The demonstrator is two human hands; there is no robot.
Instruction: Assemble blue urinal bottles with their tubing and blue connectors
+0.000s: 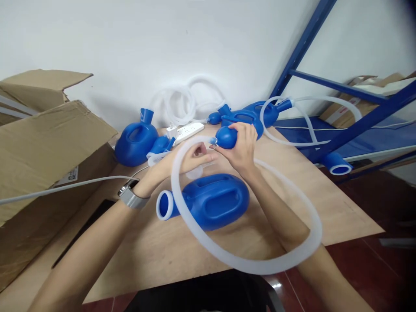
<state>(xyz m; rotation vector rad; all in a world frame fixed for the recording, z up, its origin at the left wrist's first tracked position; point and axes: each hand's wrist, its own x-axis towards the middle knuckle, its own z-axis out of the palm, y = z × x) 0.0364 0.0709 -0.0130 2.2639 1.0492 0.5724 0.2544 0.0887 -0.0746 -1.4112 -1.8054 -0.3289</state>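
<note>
My right hand (pixel 243 145) is closed around a round blue bulb (pixel 226 138), its short nozzle facing left. Beside it, my left hand (pixel 196 158) has its fingers curled and thumb stretched to the right, seemingly around part of the translucent tube (pixel 253 265); the grip is partly hidden. This tube makes a wide loop in front of both forearms, its upper end close to the bulb's nozzle. Below my hands, a blue plastic urinal bottle (pixel 214 201) lies on its side on the wooden table (pixel 156 260), its white-rimmed mouth to the left.
An open cardboard box (pixel 48 151) stands at left. More blue bottles (pixel 134 145) and coiled tubes (pixel 180 104) lie along the wall near a white power strip (pixel 188 132). A blue metal shelf frame (pixel 354 130) rises at right. A white cable (pixel 65 187) crosses the left side.
</note>
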